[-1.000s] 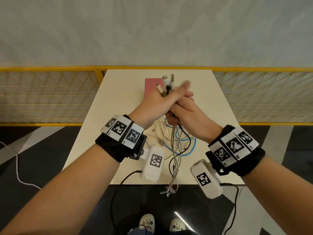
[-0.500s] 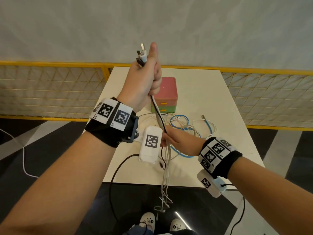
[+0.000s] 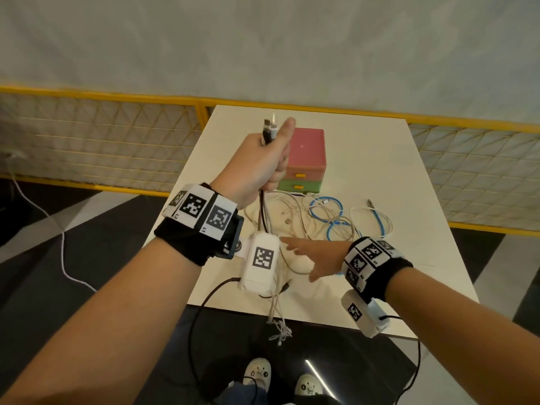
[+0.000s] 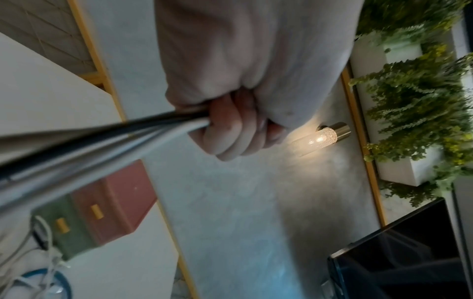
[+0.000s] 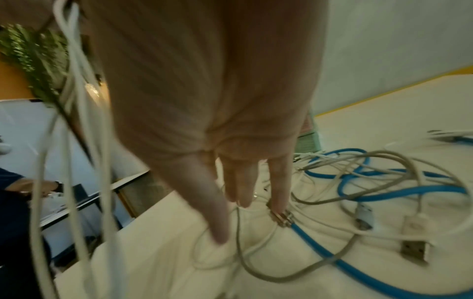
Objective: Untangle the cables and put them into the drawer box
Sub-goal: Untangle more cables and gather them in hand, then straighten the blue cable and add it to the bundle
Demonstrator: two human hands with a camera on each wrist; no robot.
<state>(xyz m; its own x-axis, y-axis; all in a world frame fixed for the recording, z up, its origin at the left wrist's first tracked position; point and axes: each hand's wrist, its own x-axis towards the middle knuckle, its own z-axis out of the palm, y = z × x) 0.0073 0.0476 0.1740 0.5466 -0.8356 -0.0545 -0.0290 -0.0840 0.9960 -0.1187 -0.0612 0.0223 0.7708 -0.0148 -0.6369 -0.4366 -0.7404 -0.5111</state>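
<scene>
On the pale surface [image 3: 365, 159], which runs from the yellow mesh fence [image 3: 102, 141] at the far side to the near edge by the person's shoes [image 3: 258, 372], the largest item is the drawer box [image 3: 306, 159]. It stands upright at the far centre, with a red upper unit over a green lower unit, each with a yellow handle, both drawers closed.

Near of the drawer box lies the cable tangle [image 3: 321, 220]: white, grey and blue cables looped over one another, spreading to the right. A blue cable [image 5: 320, 248] with a metal connector crosses the near part of the heap.

The left hand [image 3: 263, 162] is raised above the surface, to the left of the drawer box, fingers [image 4: 230, 137] curled tight around a held bundle of cables [image 3: 264, 214]. Its plug ends [image 3: 270, 128] project upward past the thumb. The strands drop below the fist, pass behind the wrist camera and hang over the near edge of the surface.

The right hand [image 3: 315, 255] is low over the near side of the tangle, palm down, fingers [image 5: 238, 182] straight and spread, holding nothing. Its fingertips lie at the thin white and grey strands; actual contact cannot be confirmed.
</scene>
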